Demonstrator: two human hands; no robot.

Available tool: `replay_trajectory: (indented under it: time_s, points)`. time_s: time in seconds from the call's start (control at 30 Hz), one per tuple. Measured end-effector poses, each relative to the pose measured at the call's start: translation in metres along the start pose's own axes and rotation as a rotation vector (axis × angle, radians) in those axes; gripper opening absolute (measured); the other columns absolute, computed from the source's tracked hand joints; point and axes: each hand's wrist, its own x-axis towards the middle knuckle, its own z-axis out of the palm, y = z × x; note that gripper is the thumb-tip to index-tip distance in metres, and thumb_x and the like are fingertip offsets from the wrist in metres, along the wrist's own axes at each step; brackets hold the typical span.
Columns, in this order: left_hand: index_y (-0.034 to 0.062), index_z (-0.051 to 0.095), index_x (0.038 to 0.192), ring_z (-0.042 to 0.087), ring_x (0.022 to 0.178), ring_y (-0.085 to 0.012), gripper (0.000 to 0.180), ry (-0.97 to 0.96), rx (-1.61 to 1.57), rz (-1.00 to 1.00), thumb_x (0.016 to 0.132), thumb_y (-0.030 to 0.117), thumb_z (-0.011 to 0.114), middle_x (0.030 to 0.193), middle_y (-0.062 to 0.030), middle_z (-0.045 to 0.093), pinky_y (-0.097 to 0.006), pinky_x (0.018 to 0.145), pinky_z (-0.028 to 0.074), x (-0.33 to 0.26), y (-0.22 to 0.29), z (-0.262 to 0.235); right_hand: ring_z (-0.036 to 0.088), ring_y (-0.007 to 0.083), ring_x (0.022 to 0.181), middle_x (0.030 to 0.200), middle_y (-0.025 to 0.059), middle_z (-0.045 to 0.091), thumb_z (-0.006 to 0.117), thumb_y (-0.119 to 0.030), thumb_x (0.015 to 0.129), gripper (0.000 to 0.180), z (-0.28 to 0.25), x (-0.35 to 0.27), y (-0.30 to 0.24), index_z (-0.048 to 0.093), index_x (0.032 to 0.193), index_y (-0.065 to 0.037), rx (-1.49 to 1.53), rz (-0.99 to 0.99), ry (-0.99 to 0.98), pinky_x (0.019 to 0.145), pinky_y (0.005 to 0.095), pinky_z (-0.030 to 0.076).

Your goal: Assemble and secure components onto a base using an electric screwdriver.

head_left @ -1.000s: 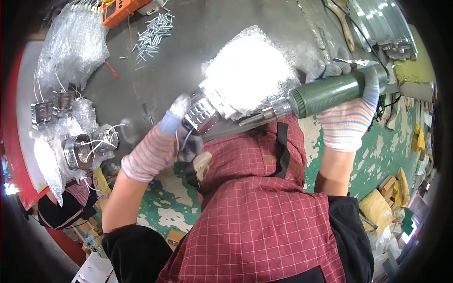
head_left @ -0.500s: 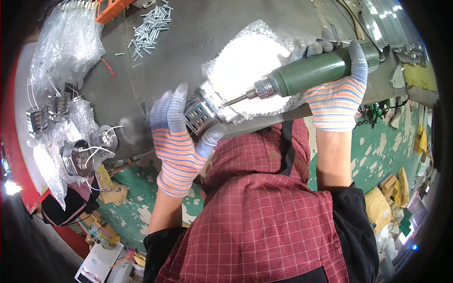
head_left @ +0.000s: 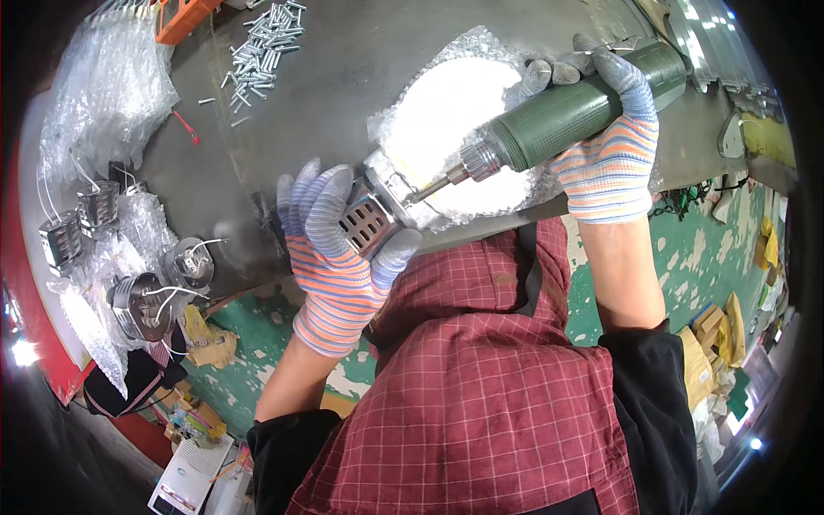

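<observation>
My left hand (head_left: 335,253), in a striped knit glove, grips a small round metal housing (head_left: 371,216) with a perforated side, held at the near edge of the grey metal table (head_left: 343,77). My right hand (head_left: 609,150), gloved the same way, is wrapped around a green electric screwdriver (head_left: 571,112). Its bit points left and touches the top of the housing. Under both lies a white sheet of bubble wrap (head_left: 446,112).
A heap of loose screws (head_left: 262,39) lies at the far side of the table beside an orange tray (head_left: 180,17). Bagged parts (head_left: 94,94) and several finished metal housings with white wires (head_left: 154,292) sit at the left. Green floor and clutter lie at the right.
The screwdriver has swung up and its bit has come down onto the housing. My left hand has shifted from beside the housing to gripping it from below.
</observation>
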Motion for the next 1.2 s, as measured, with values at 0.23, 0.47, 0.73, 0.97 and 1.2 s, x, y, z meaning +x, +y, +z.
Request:
replay_trajectory:
  time_s: [0.23, 0.47, 0.73, 0.97, 1.2]
  points:
    - [0.0013, 0.046, 0.133, 0.054, 0.117, -0.0423, 0.081, 0.012, 0.018, 0.019, 0.081, 0.057, 0.074, 0.12, -0.0174, 0.057, -0.061, 0.109, 0.033, 0.0, -0.001, -0.002, 0.07, 0.0263, 0.083, 0.089, 0.0138, 0.072, 0.065, -0.022, 0.09, 0.014, -0.015, 0.003, -0.003, 0.07, 0.098, -0.012, -0.017, 0.083, -0.044, 0.079, 0.0418, 0.06]
    - [0.0005, 0.049, 0.131, 0.054, 0.116, -0.0419, 0.081, -0.023, 0.044, 0.036, 0.081, 0.058, 0.073, 0.121, -0.0171, 0.057, -0.059, 0.108, 0.035, 0.001, -0.005, -0.007, 0.067, 0.0232, 0.08, 0.086, 0.0094, 0.069, 0.067, -0.014, 0.087, 0.021, -0.004, -0.004, 0.002, 0.07, 0.104, -0.002, 0.003, 0.008, 0.011, 0.081, 0.0387, 0.058]
    - [0.0012, 0.051, 0.128, 0.054, 0.116, -0.0412, 0.077, -0.073, 0.033, 0.031, 0.08, 0.058, 0.074, 0.116, -0.016, 0.06, -0.058, 0.108, 0.035, 0.005, -0.004, -0.013, 0.069, 0.0248, 0.085, 0.095, 0.0097, 0.071, 0.063, -0.012, 0.09, 0.019, -0.009, 0.006, -0.002, 0.07, 0.105, -0.002, 0.108, -0.009, -0.123, 0.089, 0.0397, 0.059]
    - [0.0018, 0.05, 0.128, 0.054, 0.115, -0.0416, 0.078, -0.086, 0.024, 0.046, 0.08, 0.059, 0.073, 0.116, -0.0157, 0.059, -0.059, 0.107, 0.035, 0.007, -0.006, -0.014, 0.069, 0.0244, 0.087, 0.092, 0.0089, 0.072, 0.064, -0.013, 0.089, 0.018, -0.004, 0.012, 0.0, 0.072, 0.102, -0.003, -0.098, -0.108, 0.018, 0.085, 0.0398, 0.059]
    - [0.0017, 0.048, 0.128, 0.054, 0.115, -0.0411, 0.078, -0.097, -0.011, 0.08, 0.081, 0.059, 0.073, 0.117, -0.016, 0.058, -0.059, 0.107, 0.034, 0.009, -0.011, -0.013, 0.069, 0.0242, 0.083, 0.088, 0.0089, 0.071, 0.064, -0.014, 0.089, 0.017, -0.004, 0.016, 0.003, 0.071, 0.101, -0.004, -0.08, -0.012, -0.004, 0.083, 0.0405, 0.06]
